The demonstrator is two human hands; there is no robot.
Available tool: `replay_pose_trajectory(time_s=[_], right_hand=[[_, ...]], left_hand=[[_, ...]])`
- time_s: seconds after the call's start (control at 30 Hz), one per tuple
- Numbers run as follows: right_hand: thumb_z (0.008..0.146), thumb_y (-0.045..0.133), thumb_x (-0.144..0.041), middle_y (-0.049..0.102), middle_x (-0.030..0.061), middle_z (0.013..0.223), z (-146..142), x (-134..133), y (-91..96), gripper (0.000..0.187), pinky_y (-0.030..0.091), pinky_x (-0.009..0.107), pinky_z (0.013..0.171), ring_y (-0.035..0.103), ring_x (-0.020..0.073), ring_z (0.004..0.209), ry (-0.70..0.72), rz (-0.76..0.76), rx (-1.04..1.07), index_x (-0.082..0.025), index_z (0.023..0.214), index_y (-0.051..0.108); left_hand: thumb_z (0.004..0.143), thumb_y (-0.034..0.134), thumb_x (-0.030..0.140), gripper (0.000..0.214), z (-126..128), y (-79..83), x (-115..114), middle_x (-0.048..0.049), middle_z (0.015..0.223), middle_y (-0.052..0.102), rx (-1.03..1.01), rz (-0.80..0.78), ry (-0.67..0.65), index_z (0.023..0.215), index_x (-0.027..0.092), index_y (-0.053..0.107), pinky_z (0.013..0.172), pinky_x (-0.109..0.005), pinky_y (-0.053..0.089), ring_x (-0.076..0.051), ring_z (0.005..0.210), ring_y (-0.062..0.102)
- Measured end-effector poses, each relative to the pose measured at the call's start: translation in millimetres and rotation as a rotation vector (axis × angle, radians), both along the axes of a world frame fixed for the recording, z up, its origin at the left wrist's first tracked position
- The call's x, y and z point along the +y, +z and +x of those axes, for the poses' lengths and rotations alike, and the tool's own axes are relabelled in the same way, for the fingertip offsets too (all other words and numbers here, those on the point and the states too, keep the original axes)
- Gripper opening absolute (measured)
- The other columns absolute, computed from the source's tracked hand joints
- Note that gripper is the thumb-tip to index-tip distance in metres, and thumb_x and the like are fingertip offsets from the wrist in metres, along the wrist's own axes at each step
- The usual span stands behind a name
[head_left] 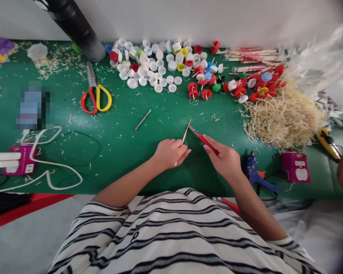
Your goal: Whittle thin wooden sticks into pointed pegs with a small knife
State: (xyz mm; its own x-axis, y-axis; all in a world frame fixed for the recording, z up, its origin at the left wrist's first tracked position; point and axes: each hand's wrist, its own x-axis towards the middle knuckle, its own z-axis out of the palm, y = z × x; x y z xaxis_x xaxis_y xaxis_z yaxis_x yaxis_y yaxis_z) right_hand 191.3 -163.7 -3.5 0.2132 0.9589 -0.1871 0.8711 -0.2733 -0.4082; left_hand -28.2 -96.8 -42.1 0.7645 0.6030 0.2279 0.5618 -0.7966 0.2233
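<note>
Fingers (177, 144) around slender, pale stick (185, 133)

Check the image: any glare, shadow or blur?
Head view: faint sheen on the green tabletop below the scissors; head view: soft shadow between the forearms; head view: clear plastic at right hazy, upper-right corner dark; head view: square pixels mask an item at left; head view: thin stick and red knife readable.

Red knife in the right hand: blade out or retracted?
Out: the blade shows past the red handle in the right hand, beside the stick the left hand holds.
</note>
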Motion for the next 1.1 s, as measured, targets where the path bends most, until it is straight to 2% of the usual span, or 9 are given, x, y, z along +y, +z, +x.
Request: replay_pose_trajectory(time_s=[0.4,0.57,0.83,1.1], right_hand=[[0.100,0.052,-0.048,0.080,0.0005,0.116,-0.5,3.2,1.4,0.044,0.052,0.031,0.068,0.076,0.0233,0.092,-0.018,-0.029,0.041,-0.038,0.139,0.069],[0.100,0.051,-0.050,0.081,-0.0001,0.108,-2.6,6.2,0.7,0.045,0.048,0.030,0.064,0.075,0.0231,0.087,-0.027,-0.067,0.002,-0.040,0.141,0.067],[0.104,0.046,-0.049,0.079,0.0026,0.106,-4.5,9.5,-11.1,0.047,0.037,0.027,0.058,0.071,0.0192,0.085,0.033,0.006,-0.089,-0.038,0.145,0.064],[0.104,0.045,-0.050,0.078,0.0019,0.105,-1.1,8.4,-11.3,0.047,0.035,0.027,0.058,0.069,0.0179,0.083,0.049,-0.003,-0.107,-0.041,0.146,0.063]], left_hand=[[0.106,0.035,0.040,0.048,-1.2,-2.6,-0.4,-0.0056,0.073,0.063,0.038,-0.048,0.005,0.079,0.019,0.069,0.060,-0.035,0.030,-0.016,0.066,0.058],[0.106,0.035,0.040,0.048,-1.1,-3.4,0.5,-0.0056,0.074,0.063,0.038,-0.047,0.001,0.080,0.019,0.069,0.059,-0.036,0.029,-0.017,0.066,0.058],[0.107,0.035,0.040,0.049,4.0,-2.3,-0.1,-0.0064,0.073,0.065,0.054,-0.007,0.008,0.081,0.019,0.071,0.058,-0.035,0.027,-0.018,0.065,0.059],[0.106,0.036,0.040,0.047,0.4,-4.7,-1.4,-0.0060,0.074,0.064,0.053,-0.009,0.048,0.081,0.020,0.070,0.059,-0.035,0.027,-0.018,0.066,0.058]])
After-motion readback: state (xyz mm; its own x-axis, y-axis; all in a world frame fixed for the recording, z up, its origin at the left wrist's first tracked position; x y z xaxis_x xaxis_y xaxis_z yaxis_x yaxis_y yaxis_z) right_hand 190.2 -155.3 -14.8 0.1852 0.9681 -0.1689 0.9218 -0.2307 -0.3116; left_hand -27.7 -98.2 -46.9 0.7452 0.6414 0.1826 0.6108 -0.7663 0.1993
